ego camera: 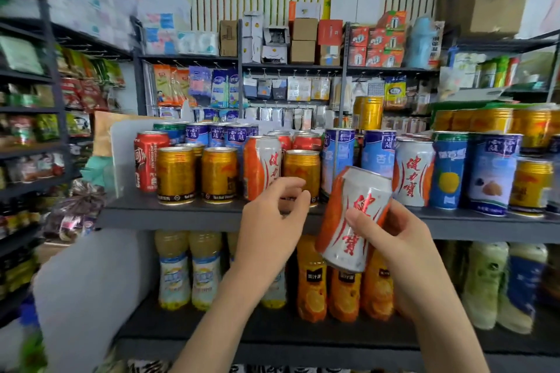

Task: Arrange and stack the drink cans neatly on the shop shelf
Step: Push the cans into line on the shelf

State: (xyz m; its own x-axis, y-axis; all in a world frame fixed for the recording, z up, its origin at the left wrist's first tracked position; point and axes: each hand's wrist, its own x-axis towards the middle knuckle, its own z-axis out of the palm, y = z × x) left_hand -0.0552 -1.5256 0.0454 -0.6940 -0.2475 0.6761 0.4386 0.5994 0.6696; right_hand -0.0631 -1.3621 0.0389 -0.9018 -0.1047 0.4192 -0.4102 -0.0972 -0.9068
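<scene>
**Up From the Grip, a Lean Left to Square Off**

Inside the grip of our right hand (391, 239) sits the held can (356, 218), white and orange. Our thumb lies across its printed face and our fingers curl round its far side. Its long axis runs up out of the grip and leans to the right. The lid is uppermost and the base hangs low in the hand, with the label facing us.

Just above the grip, the lid overlaps the tall blue can (338, 160) in the front row. We judge the held can is out in front of the row and not yet on the shelf (181, 215).

Up and right of the grip stands one matching can (413, 172), upright. Up and left, beyond a gold can (301, 175), stands the other matching can (262, 166), also upright.

Our left hand (272, 212) hovers to the left of the grip, just before the gold can. Its fingers are loosely curled and hold nothing. It is nearer the left-hand mate, but the right hand has the load.

As we read it, the coming move means raising the base above the shelf edge and righting the lean. We cannot tell which slot it is meant for.
</scene>
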